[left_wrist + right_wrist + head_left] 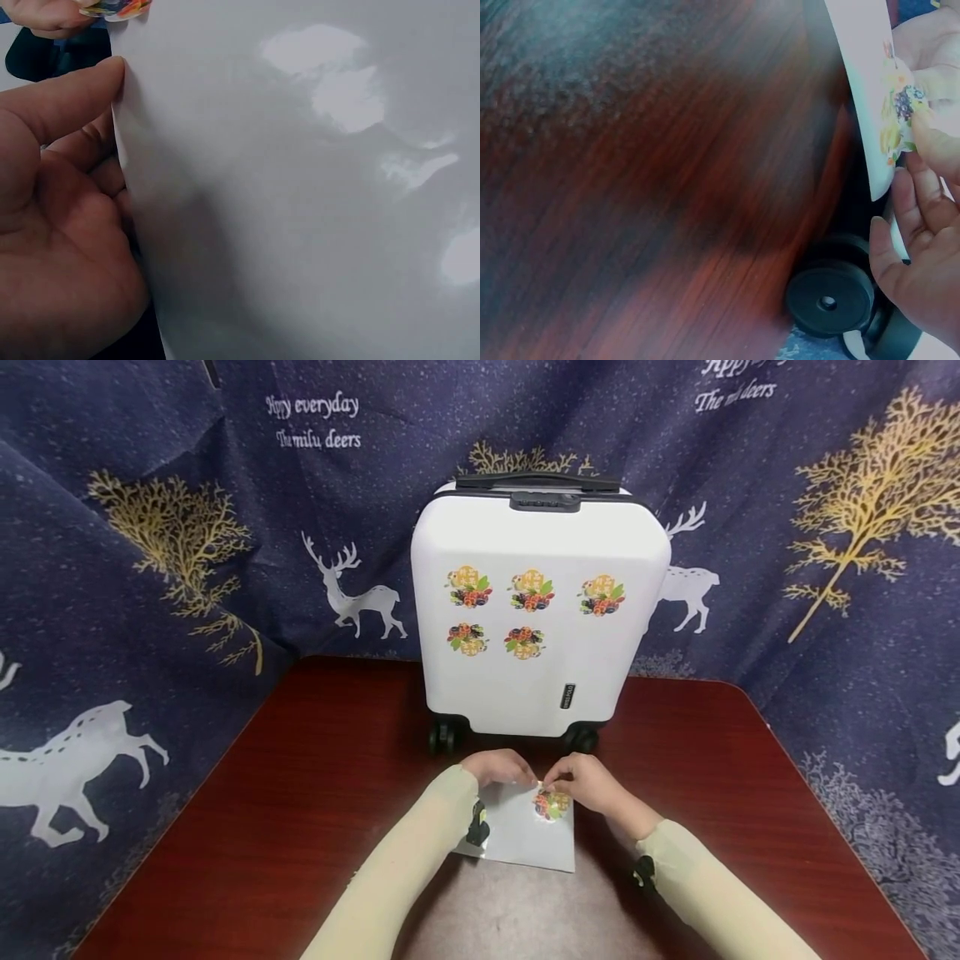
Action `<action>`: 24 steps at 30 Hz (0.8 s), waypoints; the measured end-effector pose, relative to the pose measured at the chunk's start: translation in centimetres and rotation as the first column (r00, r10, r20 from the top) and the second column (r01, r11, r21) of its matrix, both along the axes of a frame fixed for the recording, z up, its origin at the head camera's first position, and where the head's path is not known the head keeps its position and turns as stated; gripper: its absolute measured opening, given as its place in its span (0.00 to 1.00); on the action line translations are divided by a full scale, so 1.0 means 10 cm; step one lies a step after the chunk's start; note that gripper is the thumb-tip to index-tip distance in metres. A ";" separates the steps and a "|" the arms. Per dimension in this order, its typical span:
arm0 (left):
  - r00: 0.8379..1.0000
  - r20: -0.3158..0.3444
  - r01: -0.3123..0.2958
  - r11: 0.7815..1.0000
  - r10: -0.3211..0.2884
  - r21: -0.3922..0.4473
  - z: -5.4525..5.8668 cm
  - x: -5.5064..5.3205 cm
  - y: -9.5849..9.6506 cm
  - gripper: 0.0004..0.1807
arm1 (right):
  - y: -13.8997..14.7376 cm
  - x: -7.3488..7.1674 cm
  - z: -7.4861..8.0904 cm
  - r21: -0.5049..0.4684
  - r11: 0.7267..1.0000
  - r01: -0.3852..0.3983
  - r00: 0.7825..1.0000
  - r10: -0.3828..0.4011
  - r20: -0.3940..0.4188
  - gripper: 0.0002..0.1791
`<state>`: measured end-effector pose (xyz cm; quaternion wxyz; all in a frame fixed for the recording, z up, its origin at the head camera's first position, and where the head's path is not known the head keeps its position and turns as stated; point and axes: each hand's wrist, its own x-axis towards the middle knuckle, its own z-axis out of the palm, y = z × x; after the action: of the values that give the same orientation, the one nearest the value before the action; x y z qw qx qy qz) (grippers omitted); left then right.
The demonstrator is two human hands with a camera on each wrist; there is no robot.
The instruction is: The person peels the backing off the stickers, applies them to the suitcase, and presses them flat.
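Observation:
A backing sheet (517,839), pale and glossy, is held up in front of the suitcase with a colourful fruit-and-flower sticker (551,805) near its top right corner. My left hand (498,767) grips the sheet's top edge; the left wrist view shows the thumb of that hand (67,210) against the edge and its fingers behind. With thumb and finger, my right hand (588,781) pinches the upper edge of the sticker. In the right wrist view the sticker (900,112) lies close to the sheet's edge, partly covered by fingers.
Behind the hands stands a white suitcase (525,693) on black wheels (444,735), with several similar stickers (531,591) on its front in two rows. It stands on a dark red wooden table (300,793). A blue cloth (345,527) with deer and trees hangs behind.

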<state>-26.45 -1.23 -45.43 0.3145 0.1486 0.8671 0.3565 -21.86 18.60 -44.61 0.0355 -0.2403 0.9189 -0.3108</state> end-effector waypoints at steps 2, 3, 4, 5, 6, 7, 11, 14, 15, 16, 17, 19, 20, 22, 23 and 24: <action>1.000 0.003 -0.008 1.000 0.008 -0.009 0.01 0.01 0.01 0.14 | 0.00 0.01 0.01 0.003 1.000 0.008 1.000 -0.008 0.000 0.04; 1.000 0.002 -0.010 1.000 0.010 -0.014 0.00 0.01 0.02 0.14 | 0.00 0.01 0.01 0.003 1.000 0.011 1.000 -0.011 0.003 0.04; 1.000 0.002 -0.012 1.000 0.012 -0.016 0.00 0.01 0.02 0.14 | 0.00 0.02 0.01 0.000 1.000 0.013 1.000 -0.013 0.008 0.04; 1.000 0.000 -0.012 1.000 0.012 -0.018 0.00 0.01 0.02 0.14 | 0.00 0.02 0.02 -0.001 1.000 0.011 1.000 -0.011 0.009 0.04; 1.000 -0.002 -0.013 1.000 0.013 -0.019 0.00 0.01 0.02 0.13 | 0.00 0.02 0.02 -0.004 1.000 0.009 1.000 -0.009 0.010 0.04; 1.000 -0.001 -0.013 1.000 0.013 -0.017 0.00 0.01 0.02 0.13 | 0.00 0.03 0.03 -0.006 1.000 0.006 1.000 -0.006 0.011 0.04; 1.000 -0.003 -0.012 1.000 0.012 -0.005 -0.01 0.00 0.02 0.13 | 0.01 0.05 0.04 -0.019 1.000 0.008 1.000 -0.008 0.020 0.04; 1.000 -0.004 -0.004 1.000 0.004 0.008 0.00 0.00 0.02 0.14 | 0.03 0.07 0.04 -0.032 0.999 0.015 1.000 -0.014 0.027 0.03; 1.000 -0.006 -0.002 1.000 0.002 0.010 0.00 0.00 0.02 0.14 | 0.04 0.07 0.03 -0.038 0.999 0.018 0.999 -0.017 0.029 0.03; 1.000 -0.007 0.000 1.000 0.000 0.013 0.00 0.00 0.02 0.14 | 0.04 0.08 0.03 -0.042 0.999 0.017 0.999 -0.016 0.029 0.03; 1.000 -0.008 0.000 1.000 0.000 0.015 0.00 0.00 0.02 0.14 | 0.05 0.08 0.03 -0.043 0.999 0.016 1.000 -0.015 0.026 0.03; 1.000 -0.006 -0.008 1.000 0.009 0.012 0.01 0.01 0.02 0.13 | 0.06 0.08 0.02 -0.048 0.999 0.013 1.000 -0.012 0.024 0.03; 1.000 -0.006 -0.013 1.000 0.013 0.008 0.01 0.01 0.02 0.13 | 0.06 0.09 0.02 -0.051 0.999 0.018 0.999 -0.016 0.029 0.04; 1.000 -0.004 -0.021 1.000 0.021 0.001 0.01 0.01 0.02 0.12 | 0.07 0.09 0.01 -0.056 0.998 0.016 0.999 -0.015 0.029 0.03; 1.000 -0.003 -0.025 1.000 0.025 -0.002 0.01 0.01 0.02 0.12 | 0.07 0.09 0.01 -0.060 0.998 0.019 0.999 -0.017 0.030 0.03; 1.000 -0.003 -0.028 1.000 0.028 -0.006 0.01 0.01 0.02 0.12 | 0.07 0.10 0.00 -0.063 0.998 0.021 0.999 -0.019 0.032 0.03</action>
<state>-26.36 -1.03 -45.33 0.3084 0.1360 0.8708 0.3580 -20.88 19.35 -44.57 0.0394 -0.2271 0.9103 -0.3439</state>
